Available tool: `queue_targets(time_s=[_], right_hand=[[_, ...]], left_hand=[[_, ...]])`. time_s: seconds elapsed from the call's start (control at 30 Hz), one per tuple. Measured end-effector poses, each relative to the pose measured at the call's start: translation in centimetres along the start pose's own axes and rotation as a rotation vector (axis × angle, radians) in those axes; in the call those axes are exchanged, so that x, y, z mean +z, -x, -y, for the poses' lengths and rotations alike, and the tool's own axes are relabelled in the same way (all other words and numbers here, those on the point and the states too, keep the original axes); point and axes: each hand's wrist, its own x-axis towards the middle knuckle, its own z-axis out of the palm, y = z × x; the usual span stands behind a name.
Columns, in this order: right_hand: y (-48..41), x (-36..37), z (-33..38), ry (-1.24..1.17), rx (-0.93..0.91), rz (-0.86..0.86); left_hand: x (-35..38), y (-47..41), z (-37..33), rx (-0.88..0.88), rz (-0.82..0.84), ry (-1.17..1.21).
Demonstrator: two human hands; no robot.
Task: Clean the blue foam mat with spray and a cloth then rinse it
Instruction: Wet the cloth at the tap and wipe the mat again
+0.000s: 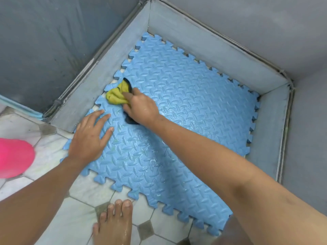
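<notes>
Scrubbing with a bunched yellow-and-black cloth (117, 96) gripped in the right hand (141, 107), the left hand (89, 137) presses flat-fingered on the blue embossed foam mat (177, 103). It looks light, floppy and slick with suds, so lifting is probably best by its toothed edges.

A blue foam mat (177, 106) with jigsaw edges fills the middle of the frame, lying in a grey walled corner (208, 48) with its lower part out on the pale tiled floor (53, 149). Wet, whitish smears show on its centre. The right hand (141, 106) grips a bunched yellow cloth (116, 95) with dark trim, pressed to the mat near its left edge. Just below it, the left hand (90, 137) lies flat, fingers (104, 119) spread, on the mat's left border. A pink object (14, 158) sits at the left edge; a bare foot (115, 225) at the bottom.
</notes>
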Motion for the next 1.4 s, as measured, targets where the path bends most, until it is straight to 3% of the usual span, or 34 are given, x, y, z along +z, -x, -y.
queue_targets(time_s=[0.1,0.27,0.4,0.53,0.6,0.7,0.87,0.97,1.03,1.27,1.4], right_hand=[[-1.0,-2.2,-6.3,-0.036,0.182,-0.087],[1.3,-7.6,-23.9,0.018,0.786,-0.275],[7.3,-10.0,-32.7,0.249,1.060,-0.133],[2.4,-8.8,-32.7,0.256,0.984,-0.178],[-1.8,-8.0,-25.7,0.095,0.953,-0.235],[-8.9,-5.9,-14.0,-0.076,0.762,-0.310],[-12.1,-1.4,-0.7,-0.093,0.348,-0.093],[-9.8,-1.2,-1.7,-0.015,0.255,-0.097],[-7.9,-2.7,-6.3,0.011,0.294,-0.116],[6.6,-8.1,-28.8,0.074,0.925,-0.257],[14.3,-7.7,-32.0,0.049,1.148,-0.277]], left_hand=[[0.2,0.1,0.2,-0.014,0.008,0.004],[0.3,0.1,0.3,-0.020,0.014,0.007],[0.4,0.1,0.2,-0.027,0.002,0.002],[0.3,0.1,0.2,-0.029,0.006,-0.010],[0.3,0.1,0.2,-0.032,0.013,-0.009],[0.3,0.1,0.2,-0.028,0.013,-0.008],[0.3,0.1,0.3,-0.014,-0.016,0.018],[0.3,0.1,0.3,-0.012,-0.017,0.024],[0.2,0.1,0.3,-0.014,-0.011,0.028],[-0.1,0.0,0.1,-0.029,0.031,0.028],[-0.3,-0.1,-0.1,-0.027,0.037,0.034]])
